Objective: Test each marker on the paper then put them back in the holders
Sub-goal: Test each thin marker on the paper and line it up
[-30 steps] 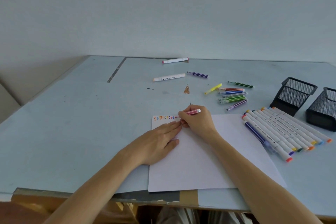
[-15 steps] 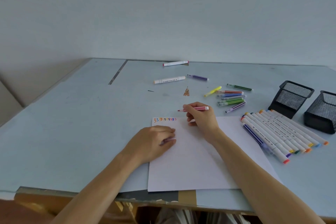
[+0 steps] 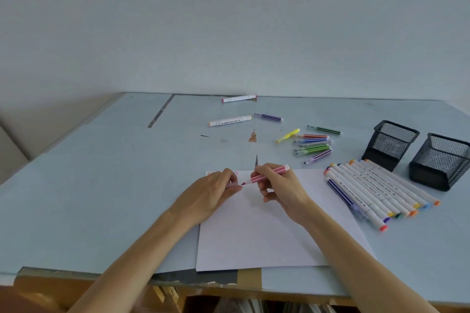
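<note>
A white paper point(image 3: 267, 231) lies on the table, with small coloured test marks at its top left, mostly hidden behind my left hand point(image 3: 213, 192). My right hand point(image 3: 281, 188) holds a pink striped marker point(image 3: 267, 175) above the paper, its bare tip pointing left toward my left hand. My left hand is closed on a small pale thing that looks like the marker's cap, right at the tip. Two black mesh holders point(image 3: 389, 145) point(image 3: 441, 161) stand at the right, nothing visible in them.
A row of thick white markers point(image 3: 373, 190) lies right of the paper. Several thin striped markers point(image 3: 311, 146) are scattered behind it, with a yellow one point(image 3: 287, 135). Two white markers point(image 3: 230, 121) point(image 3: 239, 98) and a purple one point(image 3: 268, 117) lie farther back.
My right hand lifted the pink marker off the paper and turned its tip leftward. My left hand left the paper, closed on the cap and came up to the tip.
</note>
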